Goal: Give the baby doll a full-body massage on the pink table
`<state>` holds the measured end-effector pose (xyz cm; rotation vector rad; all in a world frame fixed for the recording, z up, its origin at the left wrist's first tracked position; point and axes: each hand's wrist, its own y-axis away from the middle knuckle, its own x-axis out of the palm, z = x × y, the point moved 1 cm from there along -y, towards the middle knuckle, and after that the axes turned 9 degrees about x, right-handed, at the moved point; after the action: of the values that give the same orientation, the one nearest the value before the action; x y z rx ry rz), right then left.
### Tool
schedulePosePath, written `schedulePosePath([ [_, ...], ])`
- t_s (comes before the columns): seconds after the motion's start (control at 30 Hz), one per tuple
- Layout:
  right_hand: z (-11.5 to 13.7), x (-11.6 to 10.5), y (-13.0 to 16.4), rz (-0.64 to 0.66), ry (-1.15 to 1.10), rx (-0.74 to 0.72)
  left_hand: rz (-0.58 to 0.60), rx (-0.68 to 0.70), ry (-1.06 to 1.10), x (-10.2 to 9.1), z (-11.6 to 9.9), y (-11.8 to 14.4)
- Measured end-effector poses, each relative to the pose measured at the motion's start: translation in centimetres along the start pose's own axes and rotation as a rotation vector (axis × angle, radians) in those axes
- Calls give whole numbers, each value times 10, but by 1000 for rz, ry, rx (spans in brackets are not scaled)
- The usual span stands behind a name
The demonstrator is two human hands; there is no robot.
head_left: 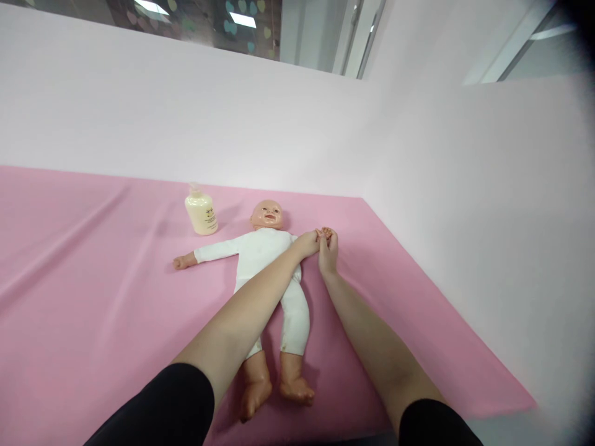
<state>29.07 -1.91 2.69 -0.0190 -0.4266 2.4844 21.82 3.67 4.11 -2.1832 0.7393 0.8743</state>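
Observation:
A baby doll (260, 254) with a white cloth body lies on its back on the pink cover, its head toward the wall and its bare feet toward me. My left hand (307, 244) reaches across the doll's body and is closed around the wrist area of its arm on the right side. Beside it, my right hand (328, 251) is closed on the doll's hand (327, 232), whose small fingers show above my own. My hands hide most of that arm. The doll's other arm (216, 250) stretches out to the left.
A pale yellow pump bottle (201, 214) stands left of the doll's head. The pink cover (116, 322) has several creases on the left. White walls (186, 118) rise behind and to the right, with windows (311, 37) above them.

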Motion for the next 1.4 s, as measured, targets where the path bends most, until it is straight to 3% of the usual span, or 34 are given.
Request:
schedulePosePath([
  [0.5,-5,0,-4,-4,-113,85,7,-6,-44,-3,-11,2],
  [0.83,-9,0,-9,80,-198,53,16,35,-38,1,-2,0],
  [1.4,-12,2,-10,50,-233,137,31,12,-25,0,-5,1],
])
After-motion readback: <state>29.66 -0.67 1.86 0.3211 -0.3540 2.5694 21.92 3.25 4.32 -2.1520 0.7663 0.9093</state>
